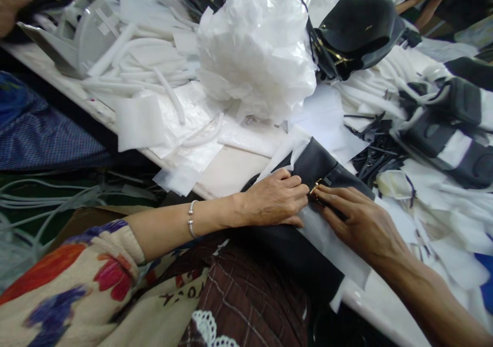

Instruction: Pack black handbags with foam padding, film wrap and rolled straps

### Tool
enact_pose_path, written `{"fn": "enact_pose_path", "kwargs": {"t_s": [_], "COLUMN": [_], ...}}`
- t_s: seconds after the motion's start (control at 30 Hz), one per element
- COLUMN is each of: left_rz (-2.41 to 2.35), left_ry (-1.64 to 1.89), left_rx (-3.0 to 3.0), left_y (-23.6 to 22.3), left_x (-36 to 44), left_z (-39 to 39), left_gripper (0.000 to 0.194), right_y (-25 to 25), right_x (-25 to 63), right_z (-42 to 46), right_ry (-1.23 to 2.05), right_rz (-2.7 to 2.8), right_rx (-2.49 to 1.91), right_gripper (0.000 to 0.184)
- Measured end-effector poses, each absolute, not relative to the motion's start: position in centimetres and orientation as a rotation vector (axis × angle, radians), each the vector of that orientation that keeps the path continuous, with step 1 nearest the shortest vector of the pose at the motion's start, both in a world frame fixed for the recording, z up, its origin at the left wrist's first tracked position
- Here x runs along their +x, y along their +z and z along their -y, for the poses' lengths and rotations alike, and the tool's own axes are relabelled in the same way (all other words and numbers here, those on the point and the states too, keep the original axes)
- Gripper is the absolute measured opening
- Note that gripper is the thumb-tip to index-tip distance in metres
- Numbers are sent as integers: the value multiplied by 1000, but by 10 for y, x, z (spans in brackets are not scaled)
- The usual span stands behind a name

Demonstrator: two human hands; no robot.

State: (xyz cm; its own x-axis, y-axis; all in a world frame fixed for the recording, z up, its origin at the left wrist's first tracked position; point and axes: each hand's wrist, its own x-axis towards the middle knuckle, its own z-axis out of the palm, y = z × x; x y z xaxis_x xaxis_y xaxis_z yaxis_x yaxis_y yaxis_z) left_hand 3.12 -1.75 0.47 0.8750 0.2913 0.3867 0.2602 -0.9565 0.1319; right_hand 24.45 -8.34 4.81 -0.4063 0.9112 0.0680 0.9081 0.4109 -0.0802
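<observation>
A black leather bag (316,159) lies at the table's near edge, its lower black part (304,259) hanging toward my lap. White tissue sheet (346,254) spreads between the two parts. My left hand (273,198) has its fingers curled on the bag beside a small gold metal clasp (314,187). What sits under those fingertips is hidden. From the other side, the fingers of my right hand (358,218) press together on the clasp, with a dark strap-like piece below them.
A big clear bag of crumpled white wrapping (254,59) stands ahead. White foam tubes (142,59) lie left of it. Finished-looking black bags (354,29) and a heap of black straps (381,147) are to the right. Another person's hand (11,8) shows at the top left.
</observation>
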Motion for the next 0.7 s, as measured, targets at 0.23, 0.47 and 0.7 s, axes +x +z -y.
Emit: {"fn": "enact_pose_path", "kwargs": {"t_s": [0.23, 0.47, 0.7], "left_rz": [-467, -515, -412], "left_ry": [724, 702, 732], "left_rx": [2973, 3039, 3018], "left_y": [1, 11, 18], "left_x": [31, 31, 23], "left_z": [18, 22, 16], "left_gripper": [56, 45, 38], "right_y": [46, 49, 62], "right_x": [212, 241, 245], "right_z": [100, 96, 84], "right_ry": [-342, 21, 205], "right_rz": [2790, 2515, 2292], "right_rx": [-1896, -1764, -1782], "right_gripper": [41, 56, 47]}}
